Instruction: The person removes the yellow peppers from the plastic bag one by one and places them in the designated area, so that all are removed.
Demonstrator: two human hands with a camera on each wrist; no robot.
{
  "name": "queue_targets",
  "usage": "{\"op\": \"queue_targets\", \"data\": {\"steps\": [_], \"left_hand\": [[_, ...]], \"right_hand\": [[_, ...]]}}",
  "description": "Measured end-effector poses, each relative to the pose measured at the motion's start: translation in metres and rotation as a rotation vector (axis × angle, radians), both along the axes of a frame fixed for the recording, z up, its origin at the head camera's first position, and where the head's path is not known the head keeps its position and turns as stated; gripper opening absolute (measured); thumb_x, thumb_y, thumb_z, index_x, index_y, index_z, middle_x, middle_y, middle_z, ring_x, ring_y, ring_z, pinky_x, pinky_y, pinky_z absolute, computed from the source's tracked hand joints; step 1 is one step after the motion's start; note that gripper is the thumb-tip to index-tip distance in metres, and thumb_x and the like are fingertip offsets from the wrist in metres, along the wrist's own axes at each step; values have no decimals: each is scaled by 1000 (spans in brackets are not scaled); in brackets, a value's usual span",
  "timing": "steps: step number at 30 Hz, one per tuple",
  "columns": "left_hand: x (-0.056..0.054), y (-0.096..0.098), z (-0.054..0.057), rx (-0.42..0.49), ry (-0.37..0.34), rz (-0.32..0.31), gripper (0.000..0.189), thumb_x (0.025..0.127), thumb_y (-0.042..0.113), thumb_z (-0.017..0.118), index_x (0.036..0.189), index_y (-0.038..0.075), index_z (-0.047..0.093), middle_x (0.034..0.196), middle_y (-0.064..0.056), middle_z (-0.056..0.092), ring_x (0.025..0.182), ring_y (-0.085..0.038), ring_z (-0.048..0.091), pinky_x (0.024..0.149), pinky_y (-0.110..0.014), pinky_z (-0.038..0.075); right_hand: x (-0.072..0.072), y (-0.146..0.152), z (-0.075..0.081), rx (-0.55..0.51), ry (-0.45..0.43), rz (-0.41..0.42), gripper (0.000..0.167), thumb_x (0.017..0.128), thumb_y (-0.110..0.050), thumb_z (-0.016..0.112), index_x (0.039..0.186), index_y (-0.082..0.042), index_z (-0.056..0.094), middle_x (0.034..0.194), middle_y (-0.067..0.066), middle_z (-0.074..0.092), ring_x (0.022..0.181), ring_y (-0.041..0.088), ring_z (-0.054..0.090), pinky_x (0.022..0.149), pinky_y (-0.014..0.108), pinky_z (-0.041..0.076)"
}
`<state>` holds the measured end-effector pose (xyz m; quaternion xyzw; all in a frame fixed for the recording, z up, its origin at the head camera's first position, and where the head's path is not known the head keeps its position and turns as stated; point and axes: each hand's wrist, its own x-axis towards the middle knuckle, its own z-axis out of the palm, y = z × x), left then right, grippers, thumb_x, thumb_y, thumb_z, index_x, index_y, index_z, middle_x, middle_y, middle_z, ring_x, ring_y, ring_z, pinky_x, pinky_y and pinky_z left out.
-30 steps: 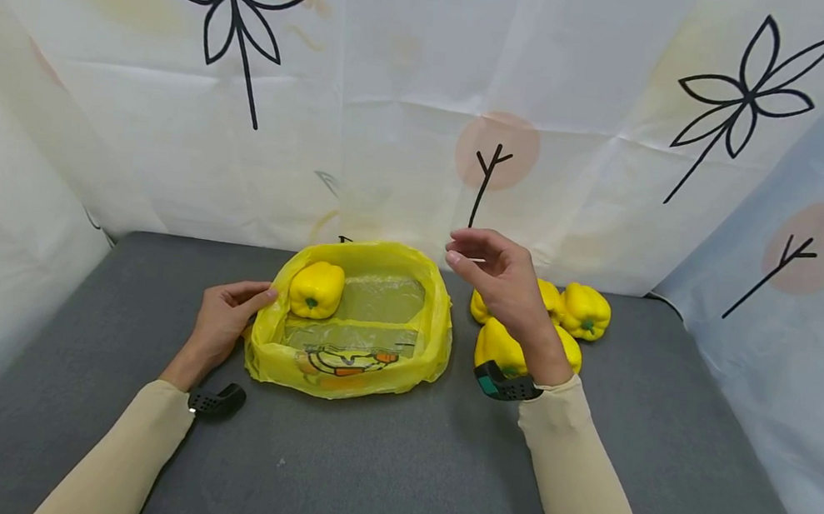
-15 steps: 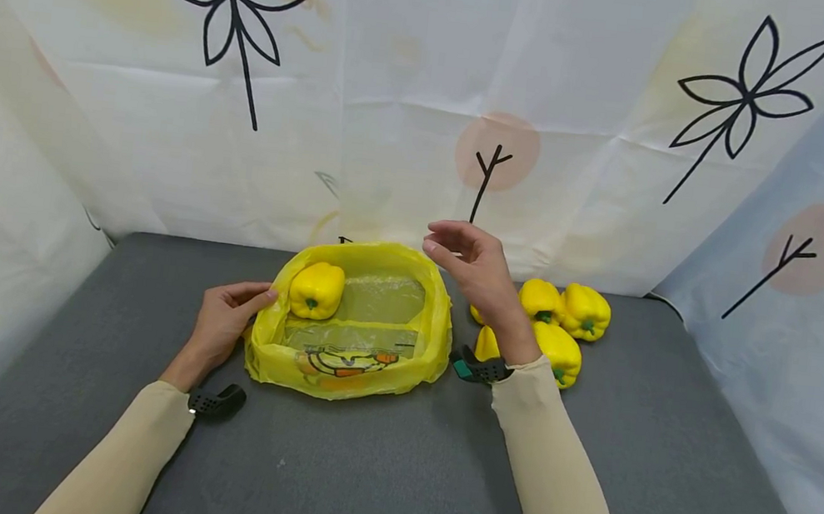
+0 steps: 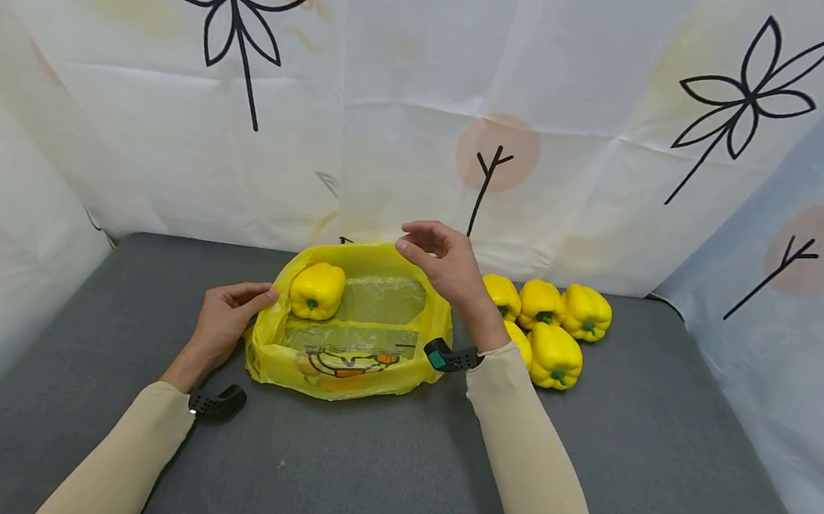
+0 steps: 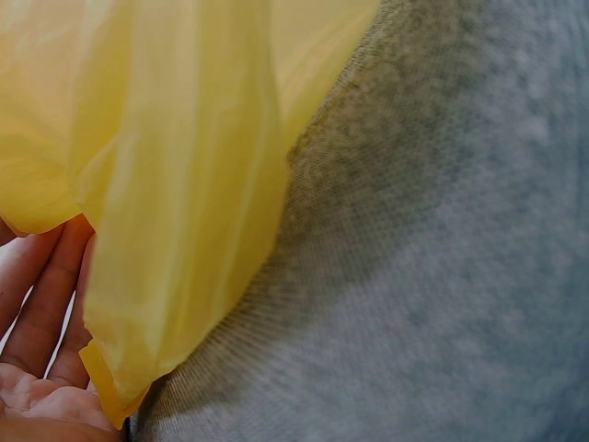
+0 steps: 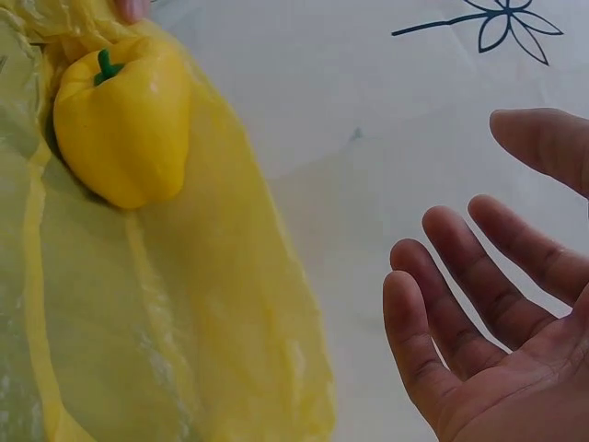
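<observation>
A yellow plastic bag [image 3: 346,380] with a printed front lies with its mouth spread wide on the grey table. Inside it, at the left, sits one yellow bell pepper [image 3: 316,290] with a green stem, also visible in the right wrist view. At the bag's left rim my left hand [image 3: 220,321] pinches the plastic between thumb and fingers; in the left wrist view its fingers [image 4: 41,304] show partly behind the yellow film. My right hand [image 3: 448,269] hovers over the bag's back right rim, holding nothing, fingers spread and relaxed in the right wrist view.
Several yellow bell peppers [image 3: 556,356] are grouped to the right of the bag, partly behind the right forearm. A white cloth backdrop [image 3: 396,121] with flower drawings rises at the table's back edge. The grey table [image 3: 359,478] extends toward the front.
My right hand has moved left, from over the pepper group to over the bag's right rim, uncovering more of those peppers. The left hand and the bag have stayed in place.
</observation>
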<state>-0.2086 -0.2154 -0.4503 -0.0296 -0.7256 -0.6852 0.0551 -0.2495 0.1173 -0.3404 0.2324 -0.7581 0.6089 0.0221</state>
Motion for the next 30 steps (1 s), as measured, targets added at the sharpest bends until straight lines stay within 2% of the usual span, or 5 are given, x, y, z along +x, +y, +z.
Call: {"op": "queue_targets", "data": {"steps": [10, 17, 26, 30], "left_hand": [[1, 0, 0, 23, 1, -9, 43, 98, 18, 72, 125, -14, 64, 98, 11, 73, 90, -6, 68, 74, -19, 58], [0, 0, 0, 28, -2, -13, 43, 97, 18, 72, 126, -14, 64, 98, 10, 73, 90, -6, 68, 73, -20, 58], [0, -1, 0, 34, -3, -19, 43, 98, 18, 72, 126, -14, 64, 99, 10, 73, 90, -6, 68, 74, -19, 58], [0, -1, 0, 33, -4, -17, 43, 98, 18, 72, 126, -14, 64, 99, 10, 73, 91, -6, 68, 74, -19, 58]], "right_hand": [[-9, -20, -16, 45, -112, 46, 36, 99, -17, 69, 132, -4, 63, 118, 11, 66, 111, 29, 62, 96, 45, 52], [-12, -33, -20, 88, -123, 86, 42, 98, -17, 71, 134, 3, 61, 119, 14, 67, 113, 31, 61, 94, 39, 53], [-15, -49, -25, 177, -147, 100, 49, 94, -23, 76, 135, -2, 61, 129, 16, 62, 116, 25, 59, 99, 37, 50], [-14, -53, -28, 231, -156, 108, 55, 92, -27, 79, 137, -4, 60, 133, 14, 60, 119, 27, 57, 102, 39, 48]]}}
